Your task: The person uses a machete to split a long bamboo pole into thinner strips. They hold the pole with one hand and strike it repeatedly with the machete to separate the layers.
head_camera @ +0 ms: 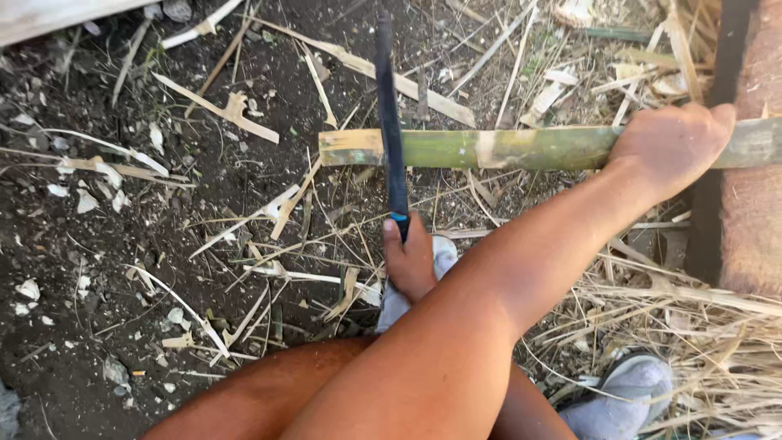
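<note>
Bamboo pole, green with yellowed patches, lay crosswise over the dirt ground, its cut end pointing to the left and its other end running off past a brown upright post at the right edge; the left hand was closed around the pole near that post, fingers wrapped over the top, with the forearm stretched across from the bottom of the view. The right hand sat lower, near the middle, clenched on the handle of a saw; the thumb lay along the handle by a small blue band, and the long dark blade reached straight up and away, crossing over the pole close to its cut end; whether the blade actually touched the pole, I could not tell. Under the right hand showed part of 1 grey shoe, and a 2nd grey shoe stood well apart at the lower right among dry straw. Pale bamboo splinters and chips lay scattered all about the dark soil, thickest around the pole; a light board edge cut across the top left corner.
</note>
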